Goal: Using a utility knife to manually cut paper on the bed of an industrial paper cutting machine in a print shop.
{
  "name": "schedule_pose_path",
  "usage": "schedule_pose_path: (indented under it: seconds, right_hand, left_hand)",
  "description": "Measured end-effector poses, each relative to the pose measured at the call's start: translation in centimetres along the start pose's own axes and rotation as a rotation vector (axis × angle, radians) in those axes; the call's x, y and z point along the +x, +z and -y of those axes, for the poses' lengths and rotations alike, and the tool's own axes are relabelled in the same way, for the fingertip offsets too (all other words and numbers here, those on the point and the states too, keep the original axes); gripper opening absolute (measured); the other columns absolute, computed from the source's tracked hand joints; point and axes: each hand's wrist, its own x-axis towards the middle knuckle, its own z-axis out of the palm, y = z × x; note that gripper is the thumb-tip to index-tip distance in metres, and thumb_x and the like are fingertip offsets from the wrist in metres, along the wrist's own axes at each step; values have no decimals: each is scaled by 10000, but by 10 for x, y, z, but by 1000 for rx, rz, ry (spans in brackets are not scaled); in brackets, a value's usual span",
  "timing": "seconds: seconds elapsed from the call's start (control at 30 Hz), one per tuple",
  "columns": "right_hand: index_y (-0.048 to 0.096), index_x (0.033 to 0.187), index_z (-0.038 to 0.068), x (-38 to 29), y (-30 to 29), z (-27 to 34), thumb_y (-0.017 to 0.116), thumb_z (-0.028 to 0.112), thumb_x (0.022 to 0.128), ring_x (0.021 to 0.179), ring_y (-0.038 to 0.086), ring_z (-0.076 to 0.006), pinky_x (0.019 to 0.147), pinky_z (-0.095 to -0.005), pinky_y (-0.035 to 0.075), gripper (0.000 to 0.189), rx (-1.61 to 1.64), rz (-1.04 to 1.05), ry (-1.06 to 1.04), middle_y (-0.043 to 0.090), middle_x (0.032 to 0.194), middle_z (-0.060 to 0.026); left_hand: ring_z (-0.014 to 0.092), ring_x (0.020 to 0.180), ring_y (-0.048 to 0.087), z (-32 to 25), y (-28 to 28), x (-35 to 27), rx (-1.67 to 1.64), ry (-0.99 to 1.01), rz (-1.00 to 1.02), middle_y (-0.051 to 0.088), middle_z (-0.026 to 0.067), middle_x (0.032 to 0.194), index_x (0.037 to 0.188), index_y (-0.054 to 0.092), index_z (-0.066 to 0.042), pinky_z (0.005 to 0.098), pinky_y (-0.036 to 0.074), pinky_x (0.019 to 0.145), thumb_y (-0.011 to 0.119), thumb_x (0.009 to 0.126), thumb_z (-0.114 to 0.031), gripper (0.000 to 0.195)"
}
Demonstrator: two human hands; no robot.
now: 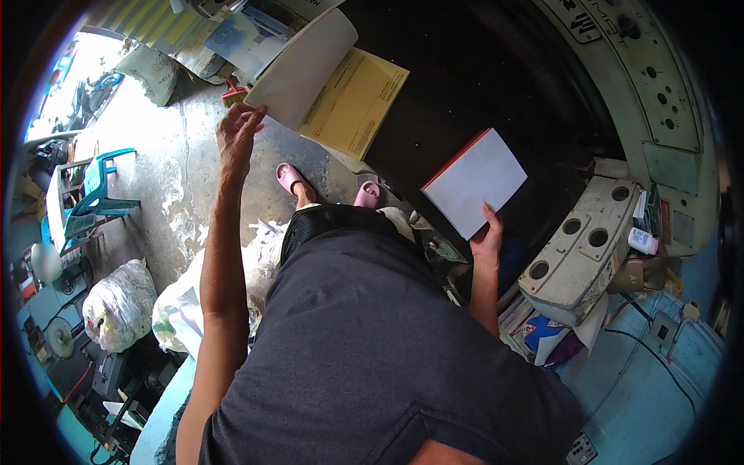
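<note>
My left hand (239,135) pinches the lower corner of a lifted white sheet (308,64). The sheet curls up at its far end. Beside and partly beneath it lies a yellow printed form (354,104), overhanging the near edge of a dark machine table (430,104). In my right hand (488,235) is a pad of white paper (476,180) with a red edge along its far left side. The thumb rests on top of the pad and the other fingers are hidden underneath. The pad is over the right part of the dark table.
A cream control panel with knobs (662,87) curves round the far right. Nearer stands a cream metal box with round holes (581,238), beside a small white bottle (642,240). Filled plastic bags (119,305), a blue plastic chair (96,186) and a red-headed broom (234,93) are at left.
</note>
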Motion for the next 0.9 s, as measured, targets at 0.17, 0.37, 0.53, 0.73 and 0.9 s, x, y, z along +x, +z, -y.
schedule_pose_path:
  seconds: [0.17,0.37,0.53,0.73,0.9]
  right_hand:
    - [541,1288,10,0,0,-1,695,165,838,1117,586,-253,978,-401,461,499,-34,-5,-45,608,1198,-91]
    - [517,1322,45,-1,3,2,709,108,821,1124,568,-241,965,-393,459,541,15,22,-20,583,1203,-88]
    - [515,1324,43,-2,4,2,709,109,820,1124,567,-240,965,-392,459,544,11,22,-8,582,1203,-87]
    - [536,1295,16,-1,3,1,701,168,837,1129,579,-247,979,-401,460,510,-37,28,-38,601,1213,-88]
    - [542,1288,15,-1,3,0,702,163,837,1125,582,-245,981,-398,459,500,-34,11,-34,607,1205,-84]
  left_hand:
    - [125,831,639,0,2,0,175,61,12,687,61,871,879,647,-45,302,522,744,733,876,-232,206]
    - [131,839,645,0,-2,-1,96,23,-16,686,69,875,898,650,-36,304,543,758,729,882,-232,212]
    - [126,835,643,0,-4,-4,79,17,-31,685,68,880,909,652,-34,299,544,757,727,885,-233,214]
    - [121,825,641,2,-4,-4,69,24,-34,684,62,873,909,651,-37,289,542,745,733,879,-241,222]
    - [143,904,663,3,-7,-2,100,1,-7,714,80,963,965,657,-66,321,533,815,703,909,-255,203]
